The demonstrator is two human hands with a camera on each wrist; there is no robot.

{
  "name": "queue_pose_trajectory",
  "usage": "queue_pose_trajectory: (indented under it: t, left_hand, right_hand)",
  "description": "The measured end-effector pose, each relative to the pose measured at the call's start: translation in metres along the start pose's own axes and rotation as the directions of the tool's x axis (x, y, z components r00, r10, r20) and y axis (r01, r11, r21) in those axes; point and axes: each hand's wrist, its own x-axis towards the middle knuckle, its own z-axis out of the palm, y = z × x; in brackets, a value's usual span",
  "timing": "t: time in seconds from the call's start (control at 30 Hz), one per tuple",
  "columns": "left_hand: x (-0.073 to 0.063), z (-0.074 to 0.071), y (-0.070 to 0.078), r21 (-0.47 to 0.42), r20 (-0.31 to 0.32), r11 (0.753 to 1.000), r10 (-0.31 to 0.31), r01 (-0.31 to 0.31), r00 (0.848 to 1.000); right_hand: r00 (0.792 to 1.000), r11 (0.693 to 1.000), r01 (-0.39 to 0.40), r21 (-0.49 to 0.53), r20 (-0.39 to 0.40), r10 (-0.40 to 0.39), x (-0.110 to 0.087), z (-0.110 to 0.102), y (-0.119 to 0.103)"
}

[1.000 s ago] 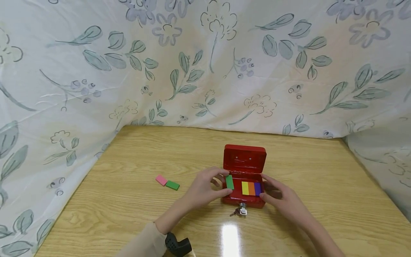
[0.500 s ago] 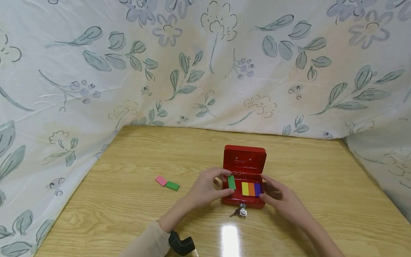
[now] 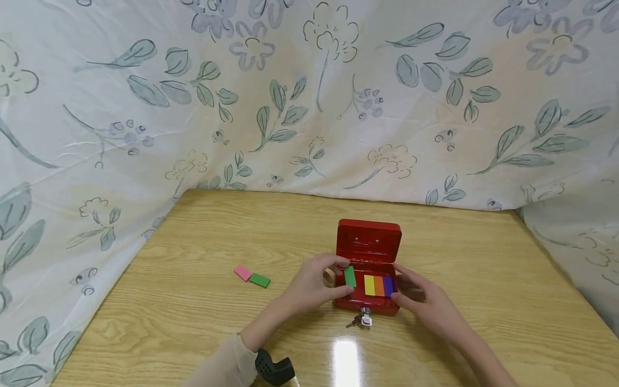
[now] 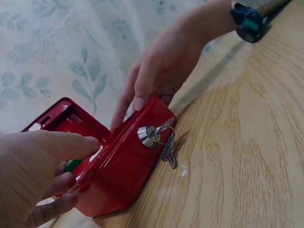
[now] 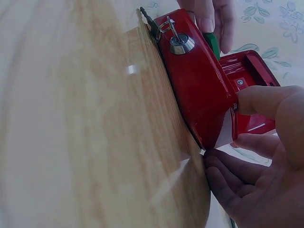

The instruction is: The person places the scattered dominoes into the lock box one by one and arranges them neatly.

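A small red metal cash box [image 3: 358, 299] stands on the table with its lid [image 3: 369, 239] raised at the back. My left hand [image 3: 313, 284] pinches a green tile [image 3: 350, 277] by its ends, thumb at the front and fingers behind, within the left part of the box. A yellow tile [image 3: 369, 285], an orange tile [image 3: 379, 286] and a purple tile [image 3: 388, 286] lie side by side in the right part. My right hand [image 3: 432, 307] grips the box's right side, thumb near the front corner and fingers farther back. The right wrist view shows its thumb on the rim.
A silver lock [image 4: 148, 136] sits in the box front, with keys [image 4: 169, 153] hanging from it. On the table to the left lie a pink tile [image 3: 243, 272] and another green tile [image 3: 259, 280], touching. A floral cloth [image 3: 309, 107] rises behind the table.
My left hand has carried the green tile slightly to the right inside the box, closer to the yellow tile. The right hand keeps its place at the box.
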Motion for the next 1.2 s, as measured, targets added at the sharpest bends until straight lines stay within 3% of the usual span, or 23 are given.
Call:
queue_pose_trajectory:
  t: [0.47,1.2]
  left_hand:
    - [0.002,0.005,-0.002,0.047,0.021,0.997,-0.06,0.059,0.998]
    - [0.006,0.012,0.001,0.158,0.006,0.986,-0.047,0.046,0.999]
  right_hand:
    - [1.0,1.0,-0.005,-0.008,0.0,0.005,-0.001,0.001,-0.002]
    - [1.0,1.0,-0.011,-0.004,0.0,0.011,0.0,0.0,-0.002]
